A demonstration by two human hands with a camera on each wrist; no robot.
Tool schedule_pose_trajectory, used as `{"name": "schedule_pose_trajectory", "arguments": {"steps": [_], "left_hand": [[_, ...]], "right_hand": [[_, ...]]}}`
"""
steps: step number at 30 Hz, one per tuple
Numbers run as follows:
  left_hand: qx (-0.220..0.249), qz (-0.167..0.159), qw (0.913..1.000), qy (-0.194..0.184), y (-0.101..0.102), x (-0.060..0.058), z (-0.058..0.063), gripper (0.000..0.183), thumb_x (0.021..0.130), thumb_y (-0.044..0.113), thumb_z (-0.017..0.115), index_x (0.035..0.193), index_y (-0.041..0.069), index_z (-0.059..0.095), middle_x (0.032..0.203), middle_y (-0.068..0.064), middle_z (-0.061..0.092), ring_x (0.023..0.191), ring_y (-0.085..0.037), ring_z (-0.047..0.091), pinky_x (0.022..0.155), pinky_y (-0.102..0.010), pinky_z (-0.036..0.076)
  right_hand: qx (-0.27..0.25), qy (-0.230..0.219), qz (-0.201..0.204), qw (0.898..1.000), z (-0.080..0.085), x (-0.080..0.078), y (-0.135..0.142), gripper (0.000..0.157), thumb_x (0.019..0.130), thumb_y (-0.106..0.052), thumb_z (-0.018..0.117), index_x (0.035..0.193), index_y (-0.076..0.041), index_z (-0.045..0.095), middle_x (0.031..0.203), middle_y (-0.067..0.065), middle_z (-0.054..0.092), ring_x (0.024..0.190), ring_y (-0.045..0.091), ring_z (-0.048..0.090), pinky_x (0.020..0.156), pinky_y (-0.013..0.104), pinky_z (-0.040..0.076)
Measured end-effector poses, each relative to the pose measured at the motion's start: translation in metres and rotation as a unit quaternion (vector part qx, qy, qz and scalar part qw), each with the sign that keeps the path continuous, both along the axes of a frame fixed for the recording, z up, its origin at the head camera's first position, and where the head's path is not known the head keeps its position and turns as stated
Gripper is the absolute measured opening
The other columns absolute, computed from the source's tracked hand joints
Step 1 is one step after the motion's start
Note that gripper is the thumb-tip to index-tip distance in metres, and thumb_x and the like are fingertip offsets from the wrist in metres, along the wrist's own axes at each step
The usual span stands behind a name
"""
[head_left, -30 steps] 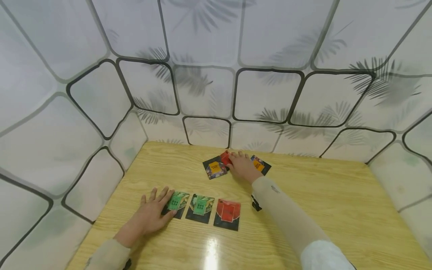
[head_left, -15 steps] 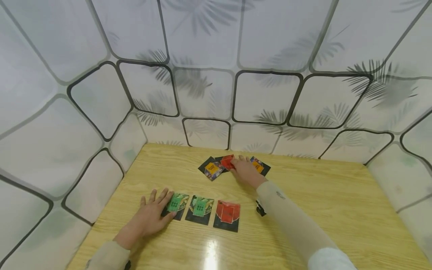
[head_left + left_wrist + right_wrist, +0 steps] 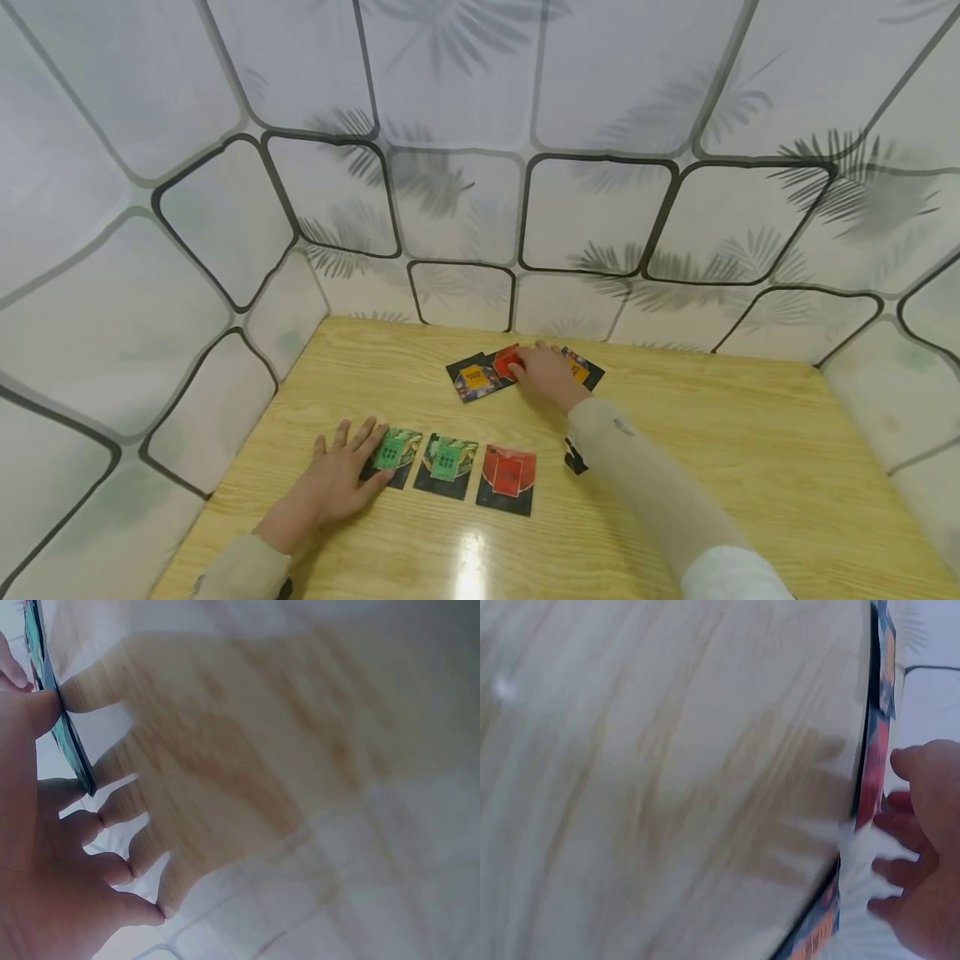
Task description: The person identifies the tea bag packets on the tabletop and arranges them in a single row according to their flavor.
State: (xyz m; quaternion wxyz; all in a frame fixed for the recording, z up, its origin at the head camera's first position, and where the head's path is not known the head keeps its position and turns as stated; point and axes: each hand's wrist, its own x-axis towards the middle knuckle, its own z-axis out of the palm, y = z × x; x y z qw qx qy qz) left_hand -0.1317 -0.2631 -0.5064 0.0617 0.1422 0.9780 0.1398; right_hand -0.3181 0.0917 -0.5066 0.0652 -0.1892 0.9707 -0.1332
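Observation:
In the head view my left hand [image 3: 341, 473] lies flat on the wooden table with its fingers spread. Its thumb and index finger rest on the left green card [image 3: 392, 452]. Beside that card are a second green card [image 3: 446, 463] and a red card [image 3: 506, 477], forming a near row. At the back my right hand [image 3: 549, 373] reaches over another red card [image 3: 507, 363], thumb and fingertips at its right side. The right wrist view shows those fingers [image 3: 904, 829] loosely bent beside the red card [image 3: 872, 769], the thumb apart from them.
An orange-and-purple card [image 3: 476, 379] adjoins the back red card's left side. A similar card [image 3: 583, 369] lies right of my right hand, partly hidden by it. Behind the wooden table [image 3: 720, 450] stands a patterned white wall [image 3: 457, 208], which continues along both sides.
The back red card has slid slightly right and toward me, more of it now showing. The orange-and-purple card left of it has turned and shifted. My right hand moved slightly right; my left stayed.

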Motion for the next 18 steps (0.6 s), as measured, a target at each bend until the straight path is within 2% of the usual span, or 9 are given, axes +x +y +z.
{"name": "schedule_pose_trajectory", "arguments": {"steps": [5,7,18], "left_hand": [[0.0,0.0,1.0,0.002,0.0,-0.001,0.0,0.075,0.107,0.053,0.053,0.164,0.008,0.037,0.17,-0.023,0.033,0.152,-0.064,0.024,0.109,-0.09,0.019],[-0.001,0.0,1.0,0.004,0.001,-0.001,-0.001,0.075,0.107,0.053,0.053,0.164,0.008,0.037,0.17,-0.023,0.033,0.152,-0.064,0.024,0.109,-0.09,0.019],[-0.001,0.0,1.0,0.007,0.001,0.0,0.0,0.075,0.107,0.052,0.054,0.164,0.008,0.038,0.169,-0.023,0.034,0.151,-0.065,0.025,0.108,-0.09,0.021]], "right_hand": [[0.007,-0.018,-0.043,0.999,-0.007,-0.002,-0.01,0.056,0.112,-0.041,0.049,0.158,-0.008,0.049,0.16,0.017,0.052,0.156,0.05,0.031,0.129,0.066,0.017],[0.011,-0.012,-0.045,0.999,-0.008,-0.002,-0.01,0.057,0.112,-0.042,0.051,0.157,-0.008,0.05,0.16,0.017,0.052,0.157,0.05,0.03,0.129,0.066,0.018],[0.005,0.004,0.019,1.0,-0.006,0.013,0.006,0.052,0.111,-0.021,0.056,0.159,-0.006,0.046,0.157,0.02,0.054,0.155,0.052,0.031,0.127,0.065,0.023]]}}
